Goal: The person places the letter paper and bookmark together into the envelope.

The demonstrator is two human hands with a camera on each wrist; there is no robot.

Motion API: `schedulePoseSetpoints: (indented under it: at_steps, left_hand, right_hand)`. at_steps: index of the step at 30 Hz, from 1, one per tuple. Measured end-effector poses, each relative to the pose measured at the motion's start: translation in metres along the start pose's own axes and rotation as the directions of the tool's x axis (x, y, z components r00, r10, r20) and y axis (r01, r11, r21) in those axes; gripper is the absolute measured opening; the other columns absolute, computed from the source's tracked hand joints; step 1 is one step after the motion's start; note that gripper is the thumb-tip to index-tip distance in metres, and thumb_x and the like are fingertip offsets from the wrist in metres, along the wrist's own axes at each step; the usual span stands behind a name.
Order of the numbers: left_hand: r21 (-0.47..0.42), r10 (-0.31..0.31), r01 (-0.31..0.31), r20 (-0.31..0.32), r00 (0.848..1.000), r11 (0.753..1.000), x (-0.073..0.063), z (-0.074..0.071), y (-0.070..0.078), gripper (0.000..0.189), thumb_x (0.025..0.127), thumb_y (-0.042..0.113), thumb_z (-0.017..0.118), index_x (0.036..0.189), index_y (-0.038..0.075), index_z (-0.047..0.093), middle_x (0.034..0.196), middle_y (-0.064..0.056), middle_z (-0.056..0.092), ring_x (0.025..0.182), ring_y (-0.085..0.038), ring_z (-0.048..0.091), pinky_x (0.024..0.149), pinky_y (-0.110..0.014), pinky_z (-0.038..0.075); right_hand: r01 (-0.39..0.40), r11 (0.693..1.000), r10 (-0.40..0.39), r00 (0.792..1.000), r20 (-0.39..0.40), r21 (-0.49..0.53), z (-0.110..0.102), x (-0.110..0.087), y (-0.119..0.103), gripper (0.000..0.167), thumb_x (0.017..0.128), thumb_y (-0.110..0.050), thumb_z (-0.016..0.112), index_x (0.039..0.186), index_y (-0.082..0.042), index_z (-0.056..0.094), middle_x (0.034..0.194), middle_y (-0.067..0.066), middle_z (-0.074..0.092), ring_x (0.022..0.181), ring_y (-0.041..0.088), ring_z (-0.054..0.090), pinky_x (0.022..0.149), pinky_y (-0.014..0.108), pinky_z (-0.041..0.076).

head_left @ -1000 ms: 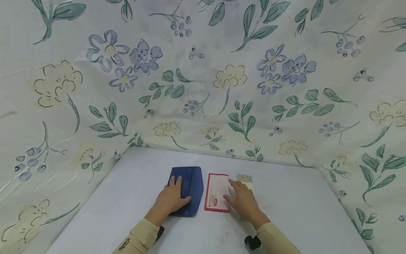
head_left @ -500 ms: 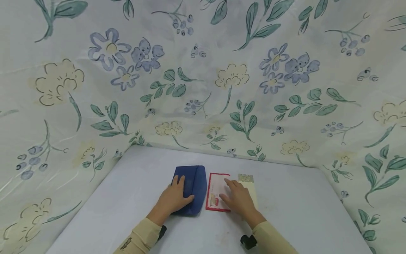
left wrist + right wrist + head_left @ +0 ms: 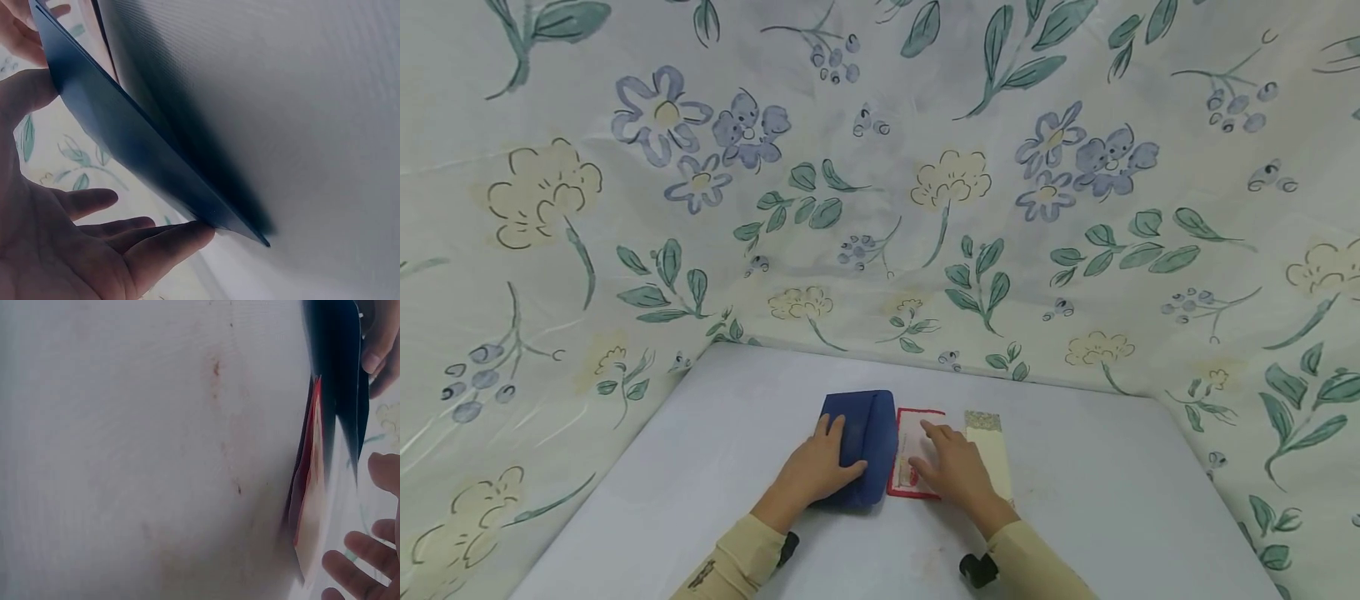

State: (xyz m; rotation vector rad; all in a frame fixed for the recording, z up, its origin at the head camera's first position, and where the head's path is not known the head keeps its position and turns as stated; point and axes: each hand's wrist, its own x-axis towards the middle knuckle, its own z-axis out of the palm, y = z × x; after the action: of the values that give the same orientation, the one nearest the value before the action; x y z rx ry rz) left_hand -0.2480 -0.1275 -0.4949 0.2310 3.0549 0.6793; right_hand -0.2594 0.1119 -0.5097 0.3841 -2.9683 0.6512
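My left hand [image 3: 812,471] lies over a dark blue envelope [image 3: 880,446], fingers spread and thumb out to the side. Up close in the left wrist view, thumb and fingertips touch the envelope [image 3: 137,137], whose near edge stands off the table above a dark shadow. Right beside it, a white card with a red border [image 3: 916,417] meets the envelope's right edge. Over that card my right hand [image 3: 962,475] hovers with fingers spread; in the right wrist view its fingers [image 3: 350,572] hold nothing. Its palm side hides part of the card.
A cream card with a speckled band [image 3: 988,450] lies right of the red-bordered card, partly behind the right hand. The white table [image 3: 1090,500] has faint reddish stains [image 3: 216,369]. A floral cloth [image 3: 865,250] walls it in at the back and sides.
The left hand has slid the blue envelope right, closing the gap to the red-bordered card. The right hand has shifted left over that card, uncovering more of the cream card.
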Motion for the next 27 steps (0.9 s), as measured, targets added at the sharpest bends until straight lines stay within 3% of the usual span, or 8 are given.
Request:
schedulePoseSetpoints:
  at_steps: [16,27]
  left_hand:
    - [-0.043,0.011,-0.01,0.025,1.0,0.999,-0.001,-0.001,0.005,0.091,0.089,0.045,0.075,0.153,-0.006,0.035,0.155,-0.036,0.031,0.119,-0.051,0.059,0.096,-0.059,0.05]
    - [-0.042,0.005,-0.004,0.036,0.999,0.999,-0.001,-0.002,0.006,0.091,0.09,0.047,0.074,0.153,-0.006,0.035,0.155,-0.036,0.031,0.118,-0.051,0.059,0.096,-0.059,0.051]
  right_hand:
    - [0.114,0.993,-0.113,0.993,-0.028,0.038,0.011,0.006,-0.009,0.061,0.098,-0.04,0.068,0.148,-0.01,0.051,0.132,0.01,0.063,0.125,0.032,0.058,0.103,0.057,0.045]
    - [0.156,0.986,-0.155,0.988,-0.018,0.06,0.02,0.01,-0.02,0.054,0.099,-0.032,0.068,0.144,-0.006,0.055,0.126,0.013,0.065,0.112,0.03,0.062,0.097,0.055,0.048]
